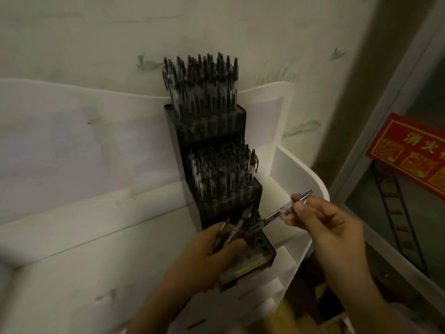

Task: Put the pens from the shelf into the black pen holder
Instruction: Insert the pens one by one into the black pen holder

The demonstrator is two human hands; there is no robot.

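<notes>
right hand [322, 220] pinches pen [281, 210], tip at lowest tier | left hand [212, 251] grips spare pens [228, 232] | black pen holder [216, 179] centre frame on white shelf [301, 169] | risk: slanted tip misses hole, pen skids off

A red sign [409, 153] with yellow characters hangs right of the patterned wall [96, 39]

The left hand [212, 249] is low, fingers curled round a few pens [230, 233]. The right hand [325, 220] is raised beside it, thumb and fingers pinching one pen [281, 210], forearm reaching in from lower right.
</notes>
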